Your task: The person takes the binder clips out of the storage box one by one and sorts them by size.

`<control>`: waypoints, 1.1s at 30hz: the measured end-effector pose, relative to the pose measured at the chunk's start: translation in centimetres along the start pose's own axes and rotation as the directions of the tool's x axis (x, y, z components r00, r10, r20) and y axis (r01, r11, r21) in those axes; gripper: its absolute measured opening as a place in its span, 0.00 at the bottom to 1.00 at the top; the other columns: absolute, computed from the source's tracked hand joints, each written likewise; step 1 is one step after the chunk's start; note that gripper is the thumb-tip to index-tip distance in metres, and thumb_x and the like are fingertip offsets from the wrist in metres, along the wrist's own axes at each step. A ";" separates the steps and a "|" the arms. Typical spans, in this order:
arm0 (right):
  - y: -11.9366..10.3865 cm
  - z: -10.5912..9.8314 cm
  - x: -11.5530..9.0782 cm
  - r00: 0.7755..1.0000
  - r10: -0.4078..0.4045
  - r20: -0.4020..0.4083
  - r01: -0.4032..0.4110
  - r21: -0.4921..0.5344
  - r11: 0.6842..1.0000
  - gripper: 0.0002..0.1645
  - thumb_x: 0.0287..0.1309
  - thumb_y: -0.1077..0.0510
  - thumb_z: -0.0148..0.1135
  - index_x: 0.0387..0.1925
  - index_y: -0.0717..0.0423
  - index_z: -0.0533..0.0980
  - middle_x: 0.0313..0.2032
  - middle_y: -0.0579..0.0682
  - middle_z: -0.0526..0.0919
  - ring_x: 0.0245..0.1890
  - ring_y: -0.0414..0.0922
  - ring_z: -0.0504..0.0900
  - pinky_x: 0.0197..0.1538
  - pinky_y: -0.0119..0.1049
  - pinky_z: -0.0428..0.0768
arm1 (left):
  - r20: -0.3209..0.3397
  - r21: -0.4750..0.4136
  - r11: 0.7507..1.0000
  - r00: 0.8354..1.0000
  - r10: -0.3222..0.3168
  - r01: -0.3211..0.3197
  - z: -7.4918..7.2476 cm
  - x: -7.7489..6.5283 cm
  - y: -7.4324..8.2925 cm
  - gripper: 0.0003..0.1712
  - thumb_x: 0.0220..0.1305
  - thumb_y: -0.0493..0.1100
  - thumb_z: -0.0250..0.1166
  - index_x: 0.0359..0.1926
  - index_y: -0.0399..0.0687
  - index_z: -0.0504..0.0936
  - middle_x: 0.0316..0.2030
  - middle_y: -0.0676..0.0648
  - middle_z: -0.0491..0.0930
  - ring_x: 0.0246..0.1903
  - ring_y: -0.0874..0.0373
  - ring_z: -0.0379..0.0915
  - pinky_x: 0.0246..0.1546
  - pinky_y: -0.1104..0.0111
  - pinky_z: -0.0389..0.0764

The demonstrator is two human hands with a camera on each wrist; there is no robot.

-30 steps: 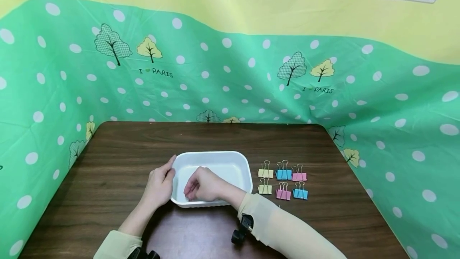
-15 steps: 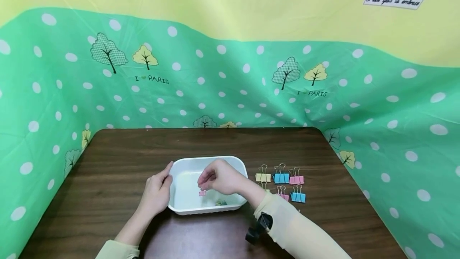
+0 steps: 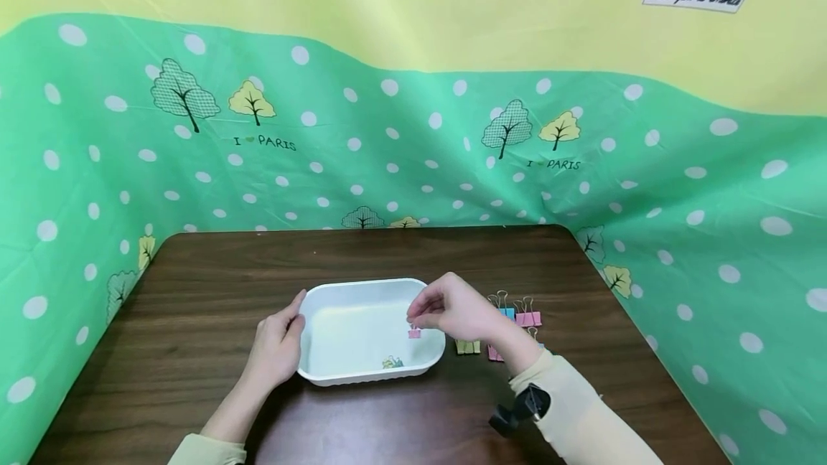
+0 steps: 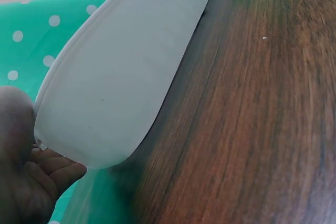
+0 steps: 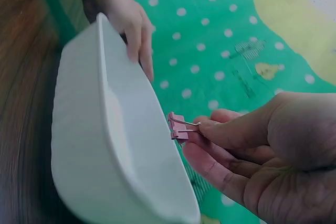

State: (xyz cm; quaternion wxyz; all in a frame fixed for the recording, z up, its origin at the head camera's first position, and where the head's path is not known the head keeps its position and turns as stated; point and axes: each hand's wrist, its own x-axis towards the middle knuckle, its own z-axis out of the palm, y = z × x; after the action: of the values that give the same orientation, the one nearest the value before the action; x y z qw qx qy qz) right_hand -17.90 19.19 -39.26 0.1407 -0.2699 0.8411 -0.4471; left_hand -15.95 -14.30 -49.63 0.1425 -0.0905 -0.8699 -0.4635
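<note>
A white plastic tray (image 3: 349, 332) stands on the table, its left end gripped by my left hand (image 3: 276, 345). In the left wrist view the fingertips (image 4: 71, 174) reach under its end. Over the tray's right side, my right hand (image 3: 455, 307) pinches a small pink binder clip (image 3: 414, 333) by its wire handles. The right wrist view shows this clip (image 5: 178, 128) between thumb and fingers, near the tray rim. Inside the tray's near side lies a small green-yellow patch (image 3: 392, 362), too small to make out.
Right of the tray stand larger binder clips, partly hidden by my right hand and forearm: a yellow clip (image 3: 468, 347), a blue clip (image 3: 507, 313), a pink clip (image 3: 528, 318) and others. The dark wooden table (image 3: 213, 293) is enclosed by a green dotted curtain (image 3: 388, 149).
My right hand has lifted out of the tray with the small pink binder clip and moved right, towards the tray's right end. The left hand keeps its grip on the tray.
</note>
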 end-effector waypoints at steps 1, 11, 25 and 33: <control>0.3 -0.3 -0.5 1.000 0.004 -0.003 -0.004 0.006 1.000 0.04 0.61 0.69 0.74 0.38 0.62 0.89 0.33 0.48 0.90 0.35 0.44 0.89 0.42 0.35 0.87 | 0.002 0.001 1.000 1.000 -0.001 0.001 0.0 0.0 0.0 0.26 0.76 0.30 0.54 0.72 0.33 0.74 0.61 0.30 0.79 0.61 0.42 0.76 0.62 0.44 0.75; 3.7 -2.7 -4.6 0.999 0.038 -0.007 -0.038 0.043 0.998 0.04 0.60 0.69 0.75 0.37 0.64 0.89 0.34 0.54 0.91 0.33 0.53 0.89 0.39 0.39 0.87 | 0.003 0.003 1.000 1.000 0.008 -0.008 -0.1 0.0 -0.1 0.26 0.76 0.30 0.54 0.72 0.31 0.74 0.57 0.28 0.81 0.60 0.40 0.77 0.60 0.42 0.77; 7.4 -2.3 -6.6 0.995 0.016 0.101 -0.027 0.107 0.994 0.07 0.56 0.76 0.73 0.37 0.69 0.87 0.33 0.55 0.90 0.34 0.48 0.88 0.39 0.36 0.87 | 0.008 0.002 1.000 1.000 -0.004 0.004 -0.3 0.2 0.1 0.26 0.76 0.30 0.53 0.72 0.31 0.74 0.60 0.29 0.80 0.62 0.42 0.75 0.62 0.43 0.75; 8.4 -1.7 -7.0 0.992 0.050 0.116 -0.061 0.087 0.994 0.08 0.55 0.76 0.73 0.35 0.66 0.87 0.33 0.53 0.91 0.34 0.47 0.89 0.39 0.36 0.87 | 0.008 0.006 1.000 1.000 0.000 0.000 -0.3 0.0 0.2 0.26 0.77 0.30 0.54 0.73 0.33 0.74 0.60 0.30 0.80 0.62 0.41 0.76 0.62 0.43 0.75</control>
State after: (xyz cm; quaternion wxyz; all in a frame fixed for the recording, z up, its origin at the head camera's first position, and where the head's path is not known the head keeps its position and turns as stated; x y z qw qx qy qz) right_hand -15.74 28.20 -45.28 0.2127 -0.2646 0.8179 -0.4646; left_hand -15.81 -14.44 -49.30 0.1391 -0.0921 -0.8718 -0.4605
